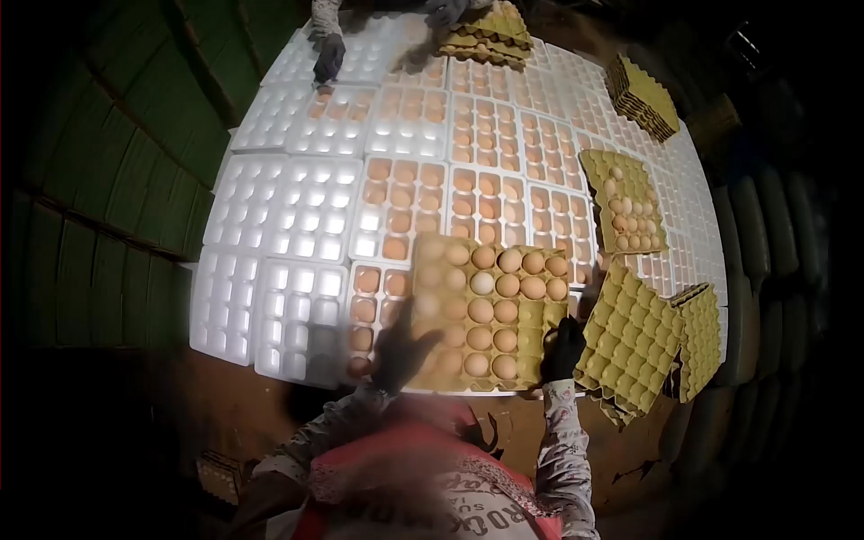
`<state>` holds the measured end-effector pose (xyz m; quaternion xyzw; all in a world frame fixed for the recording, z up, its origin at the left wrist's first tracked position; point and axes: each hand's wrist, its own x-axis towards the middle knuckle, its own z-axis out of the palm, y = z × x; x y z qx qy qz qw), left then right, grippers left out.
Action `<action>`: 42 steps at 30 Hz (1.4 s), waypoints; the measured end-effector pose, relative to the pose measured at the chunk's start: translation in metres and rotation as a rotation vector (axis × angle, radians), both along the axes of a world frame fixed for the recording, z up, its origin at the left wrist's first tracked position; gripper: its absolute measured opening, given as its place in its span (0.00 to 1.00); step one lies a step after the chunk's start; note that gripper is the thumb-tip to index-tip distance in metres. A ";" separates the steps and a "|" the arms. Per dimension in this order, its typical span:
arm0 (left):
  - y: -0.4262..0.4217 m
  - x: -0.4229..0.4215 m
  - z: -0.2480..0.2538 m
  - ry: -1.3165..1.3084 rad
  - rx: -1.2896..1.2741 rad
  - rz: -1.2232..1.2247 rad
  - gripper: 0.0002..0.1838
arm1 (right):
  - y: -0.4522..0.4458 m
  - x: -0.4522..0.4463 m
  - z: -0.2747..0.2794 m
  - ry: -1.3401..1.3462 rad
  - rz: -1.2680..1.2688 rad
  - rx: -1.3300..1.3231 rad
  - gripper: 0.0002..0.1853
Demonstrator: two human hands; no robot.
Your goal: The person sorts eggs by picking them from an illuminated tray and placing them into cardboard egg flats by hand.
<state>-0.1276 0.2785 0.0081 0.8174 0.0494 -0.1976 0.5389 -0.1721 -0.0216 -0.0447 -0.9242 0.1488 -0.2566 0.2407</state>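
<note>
A yellowish pulp egg tray [531,342], partly filled with brown and pale eggs [481,310], lies over white moulded trays in front of me. My left hand [403,349], in a dark glove, is beside its left edge, thumb spread from the fingers; smearing over the lens blurs this side. At the tray's right edge is my right hand [563,351], also gloved, with its fingers curled against the rim. Several cells on the tray's lower right hold no eggs. Under and around it, white trays [315,207] cover the table, many with eggs in their cells.
Stacked pulp trays [630,342] stand right of my right hand. Beyond them lies another pulp tray with eggs [630,202]. A tray stack [643,97] sits at the far right. Across the table, another person's gloved hand [329,58] reaches over the white trays, near stacked egg trays [490,40].
</note>
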 end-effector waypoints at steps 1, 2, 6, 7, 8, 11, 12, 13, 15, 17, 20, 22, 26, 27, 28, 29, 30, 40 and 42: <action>-0.005 -0.007 -0.010 -0.084 -0.022 0.002 0.38 | -0.008 -0.003 -0.001 0.132 -0.089 0.593 0.14; -0.006 -0.012 -0.026 -0.169 -0.042 0.007 0.38 | -0.014 -0.005 -0.014 0.049 0.027 0.043 0.14; 0.013 -0.032 -0.029 -0.575 0.145 -0.093 0.30 | 0.021 0.010 0.035 0.087 0.088 -0.111 0.27; 0.019 -0.035 -0.028 -0.651 0.269 -0.231 0.27 | 0.045 0.013 0.059 0.026 0.197 -0.102 0.26; 0.018 -0.039 -0.024 -0.648 0.265 -0.289 0.26 | 0.055 0.019 0.065 0.080 0.432 -0.017 0.20; 0.015 -0.047 -0.022 -0.636 0.302 -0.410 0.21 | 0.080 0.027 0.049 0.433 0.829 -0.316 0.15; 0.011 -0.045 -0.027 -0.625 0.350 -0.417 0.18 | 0.088 0.027 0.045 0.411 0.800 -0.450 0.12; 0.010 -0.045 -0.030 -0.611 0.397 -0.422 0.16 | 0.092 0.029 0.045 0.439 0.815 -0.497 0.13; 0.011 -0.045 -0.028 -0.626 0.362 -0.457 0.14 | 0.098 0.036 0.048 0.499 0.843 -0.589 0.13; 0.014 -0.043 -0.018 -0.540 0.256 -0.452 0.15 | 0.093 0.046 0.059 0.482 0.951 -0.513 0.09; 0.020 -0.040 -0.006 -0.358 0.025 -0.304 0.17 | 0.073 0.043 0.075 0.451 0.900 0.108 0.10; 0.030 -0.043 -0.035 -0.361 -0.083 -0.138 0.16 | 0.060 0.033 0.092 0.532 0.745 0.779 0.23; 0.057 -0.021 -0.093 0.100 -0.679 -0.102 0.17 | 0.055 0.049 0.097 0.592 0.663 1.276 0.18; 0.067 -0.011 -0.107 0.112 -0.699 -0.221 0.17 | 0.058 0.053 0.082 0.600 0.692 0.882 0.17; 0.036 -0.010 -0.057 -0.142 -0.333 -0.226 0.16 | 0.065 0.057 0.072 0.592 0.699 0.487 0.16; 0.017 -0.008 -0.026 -0.390 0.035 -0.221 0.15 | 0.076 0.058 0.068 0.574 0.688 0.093 0.15; 0.013 -0.005 -0.021 -0.673 0.219 -0.326 0.15 | 0.099 0.055 0.084 0.373 0.647 -0.373 0.11; 0.014 -0.007 -0.024 -0.707 0.444 -0.524 0.24 | 0.091 0.082 0.077 0.689 0.749 -0.057 0.12; 0.018 0.003 -0.007 -0.625 0.195 -0.494 0.23 | 0.071 0.081 0.092 0.754 0.769 0.355 0.20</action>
